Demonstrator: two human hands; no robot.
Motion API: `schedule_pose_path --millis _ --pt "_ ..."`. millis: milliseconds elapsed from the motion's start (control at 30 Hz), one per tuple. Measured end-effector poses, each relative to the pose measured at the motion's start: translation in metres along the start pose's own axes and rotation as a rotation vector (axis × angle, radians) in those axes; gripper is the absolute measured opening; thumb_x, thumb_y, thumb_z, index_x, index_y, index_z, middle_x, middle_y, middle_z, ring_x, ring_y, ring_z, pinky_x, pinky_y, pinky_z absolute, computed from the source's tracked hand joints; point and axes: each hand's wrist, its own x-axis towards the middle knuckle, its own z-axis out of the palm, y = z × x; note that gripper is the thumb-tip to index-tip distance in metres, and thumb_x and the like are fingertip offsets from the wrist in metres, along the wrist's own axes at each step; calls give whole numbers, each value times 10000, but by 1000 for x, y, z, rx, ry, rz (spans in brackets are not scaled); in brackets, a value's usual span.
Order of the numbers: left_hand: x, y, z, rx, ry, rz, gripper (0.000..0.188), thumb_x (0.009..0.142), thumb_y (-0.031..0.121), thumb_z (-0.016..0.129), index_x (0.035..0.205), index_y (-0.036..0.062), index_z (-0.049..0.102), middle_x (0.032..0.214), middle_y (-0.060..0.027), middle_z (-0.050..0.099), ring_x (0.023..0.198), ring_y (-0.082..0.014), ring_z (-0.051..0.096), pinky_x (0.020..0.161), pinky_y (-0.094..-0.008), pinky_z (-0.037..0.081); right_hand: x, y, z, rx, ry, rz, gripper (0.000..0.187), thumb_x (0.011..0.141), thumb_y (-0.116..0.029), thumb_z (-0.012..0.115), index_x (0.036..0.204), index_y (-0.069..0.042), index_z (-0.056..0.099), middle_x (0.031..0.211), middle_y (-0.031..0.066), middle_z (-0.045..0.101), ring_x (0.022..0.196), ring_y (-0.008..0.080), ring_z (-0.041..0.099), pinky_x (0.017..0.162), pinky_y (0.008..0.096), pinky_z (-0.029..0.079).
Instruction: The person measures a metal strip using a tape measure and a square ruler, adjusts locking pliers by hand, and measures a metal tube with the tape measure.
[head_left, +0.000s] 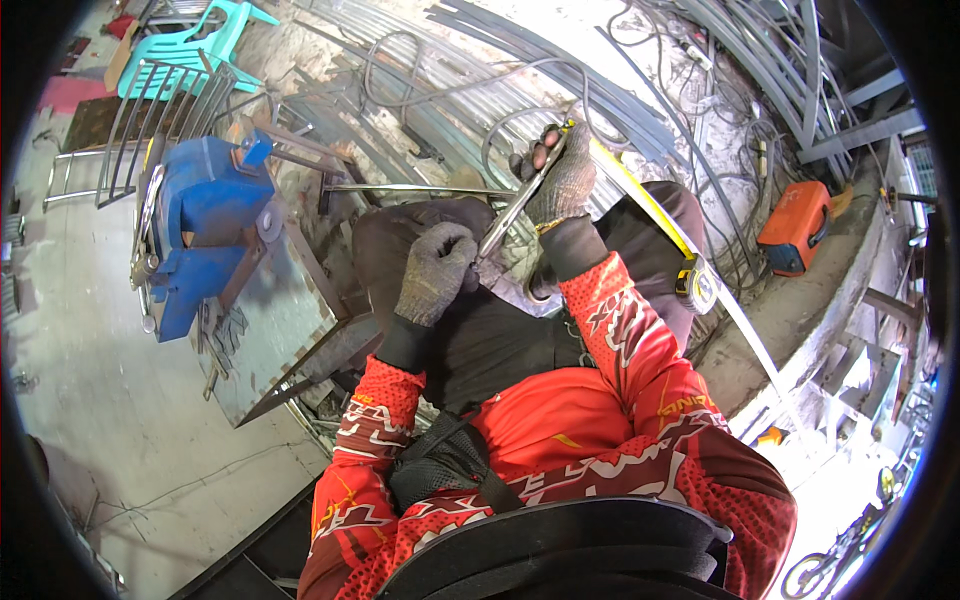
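Note:
My right hand (562,185), in a grey knit glove with dark fingertips showing, is closed around a narrow, shiny metal bar (512,218). The bar slants down toward my left hand (435,272), also gloved. Those fingers are curled at the bar's lower end, and what they pinch is hidden. A tape measure (697,285) lies by my right thigh. Its yellow blade (640,195) stretches from the case up to my right hand, where its end is partly covered. Beyond my left hand, a thin metal rod (420,188) crosses above my knee.
At left a blue bench vise (205,220) stands on a metal table (265,340). A turquoise plastic chair (190,50) and a metal rack (150,125) are behind it. Long metal bars (540,65) and looping cables (385,65) cover the floor ahead. An orange machine (793,230) sits at right.

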Motion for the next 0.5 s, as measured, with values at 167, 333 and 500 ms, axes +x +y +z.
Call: schedule_pose_path --millis 167,333,500 --pt "-12 -3 4 59 35 134 106 967 102 623 1008 4 627 816 -24 601 747 -114 596 673 -282 503 -12 -4 15 14 23 26 477 1032 -524 487 797 -116 569 563 21 500 440 152 461 405 292 345" --pt "-19 9 16 354 41 289 139 935 123 669 1017 24 616 806 -29 564 729 -117 552 683 -298 485 2 2 4 -12 26 -27 484 1029 -536 474 807 -118 573 536 29 487 436 149 455 405 299 335" --pt "-17 2 14 485 83 340 190 893 123 697 1021 11 612 824 -95 564 759 -219 570 726 -355 486 -3 -1 9 -45 19 36 478 1041 -538 451 806 -131 537 532 33 453 412 209 418 520 388 476"
